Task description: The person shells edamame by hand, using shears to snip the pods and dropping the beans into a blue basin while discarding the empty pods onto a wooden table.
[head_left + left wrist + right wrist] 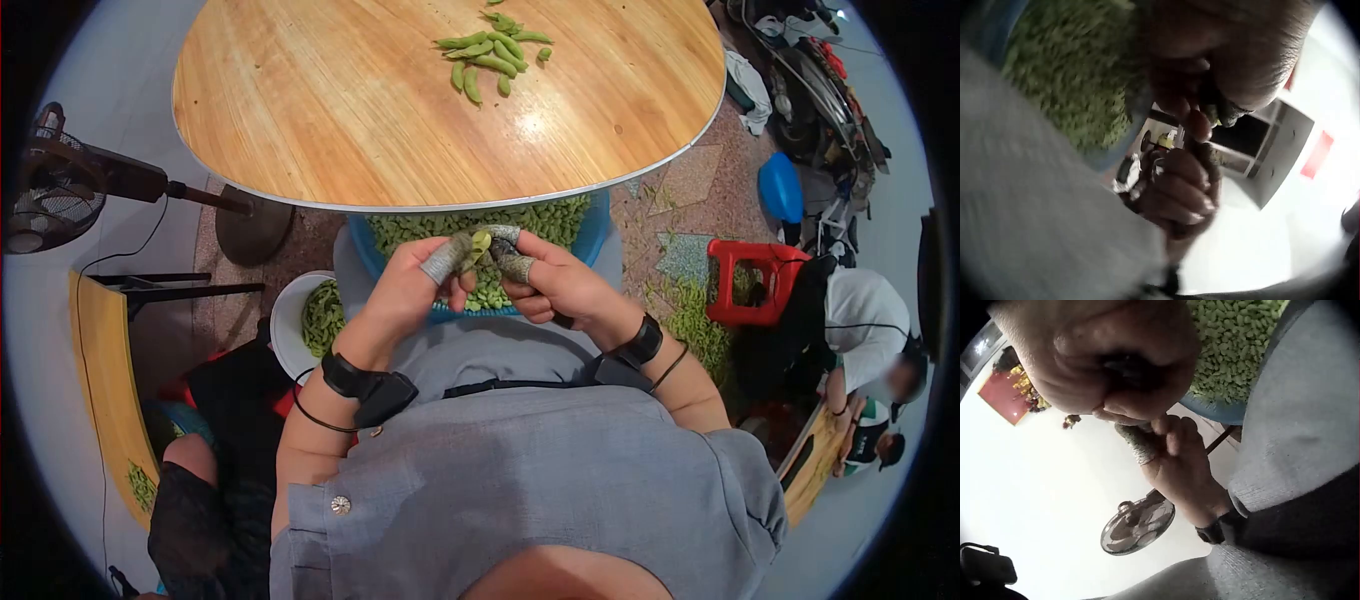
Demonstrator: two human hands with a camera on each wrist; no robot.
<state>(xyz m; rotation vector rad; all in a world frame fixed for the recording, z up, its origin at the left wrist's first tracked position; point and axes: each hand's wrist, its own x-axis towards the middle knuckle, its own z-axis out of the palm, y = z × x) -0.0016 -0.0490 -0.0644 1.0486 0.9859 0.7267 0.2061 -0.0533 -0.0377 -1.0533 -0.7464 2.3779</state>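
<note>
Over a blue basin (606, 228) heaped with shelled green beans (545, 222), both hands meet fingertip to fingertip. The left hand (415, 275) pinches a green bean pod (481, 241) between thumb and fingers. From the other side the right hand (560, 285) grips the pod's other end, its lower fingers curled in. Grey, stained tape wraps the thumb and a finger of each hand. In the right wrist view the left hand (1182, 462) shows its taped thumb, while the pod is hidden behind the right hand (1110, 356).
Whole pods (495, 55) lie on the wooden table (330, 100) in front. A white bucket (290, 325) with pods stands at left, near a fan (60, 190). At right are a red stool (755, 280), pods (695, 330) on the floor and other people (865, 320).
</note>
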